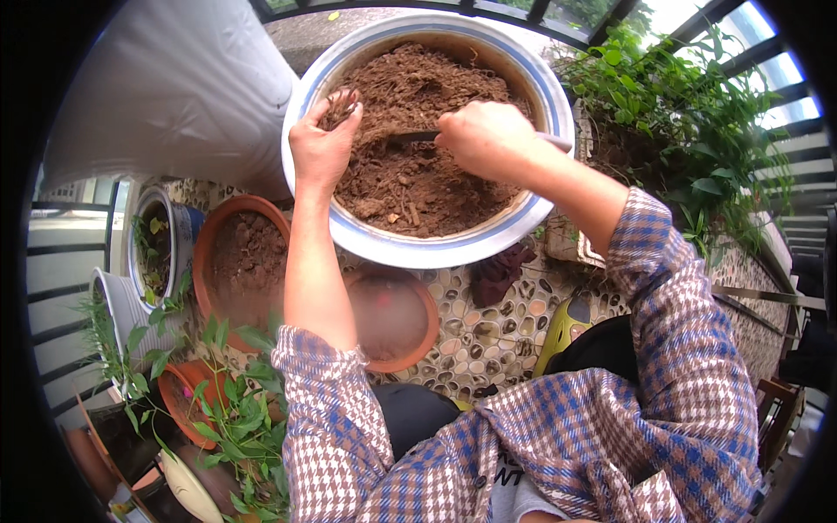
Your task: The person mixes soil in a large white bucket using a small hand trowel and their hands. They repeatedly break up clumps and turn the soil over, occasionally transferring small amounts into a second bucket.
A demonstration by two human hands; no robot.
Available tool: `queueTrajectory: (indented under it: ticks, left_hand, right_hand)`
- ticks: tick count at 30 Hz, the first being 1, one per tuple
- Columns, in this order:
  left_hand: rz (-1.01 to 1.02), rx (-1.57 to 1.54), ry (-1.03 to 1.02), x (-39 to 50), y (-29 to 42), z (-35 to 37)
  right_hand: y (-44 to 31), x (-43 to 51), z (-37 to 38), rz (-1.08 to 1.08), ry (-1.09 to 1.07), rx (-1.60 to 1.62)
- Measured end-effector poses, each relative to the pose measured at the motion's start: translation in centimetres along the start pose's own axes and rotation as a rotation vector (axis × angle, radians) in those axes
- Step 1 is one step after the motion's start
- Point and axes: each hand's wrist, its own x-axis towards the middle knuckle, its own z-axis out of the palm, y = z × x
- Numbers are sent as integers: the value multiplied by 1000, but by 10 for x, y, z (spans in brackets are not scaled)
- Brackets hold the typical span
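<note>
Before me stands a large white ceramic pot with blue bands round its rim. Loose brown soil mixed with fine roots fills much of it. At the pot's left side, my left hand holds a small clump of roots and soil between thumb and fingers. My right hand is closed round a hand tool over the soil. The tool's dark narrow end points left into the soil, and its grey handle end shows past my wrist. The tip is hidden in the soil, so its exact kind is unclear.
Terracotta pots of soil stand below and left, one near my knees. Leafy plants reach in at lower left. A planter of greenery lines the right. Dark cloth lies on the pebble floor. Black railings run behind.
</note>
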Motion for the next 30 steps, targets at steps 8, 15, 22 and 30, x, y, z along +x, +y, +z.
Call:
queueTrajectory:
  ticks: [8,15,22,30]
  left_hand:
    - [-142,505,-333,37,19,73]
    - [-168,876,-453,92,-9,183]
    - [-149,1082,-763,103,-10,178]
    - [-444,692,-644,73,38,81]
  right_hand:
    - [89,-42,-20,135,187,188]
    - [137,-55,-14,193,365,311]
    - [164,-64,-16,186,489,439]
    - [167,-77,-27,12,496,471]
